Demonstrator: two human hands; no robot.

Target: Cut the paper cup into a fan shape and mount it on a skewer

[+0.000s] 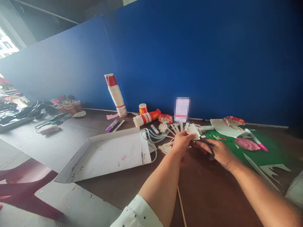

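The left hand (182, 142) pinched a small paper piece (193, 131) above the dark surface (132, 186), while the right hand (217, 151) gripped scissors (208, 145) at the piece's edge. This looked like trimming mid-cut; the piece would need turning. A flat white box (106, 156) lay left, red cups (148, 117) farther off.

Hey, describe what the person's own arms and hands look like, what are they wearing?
Both forearms are bare. The left arm shows a white sleeve with small dark dots, pushed up near the elbow. The right arm shows no sleeve in view. Neither the left hand nor the right hand wears a glove; no rings or watch can be made out.
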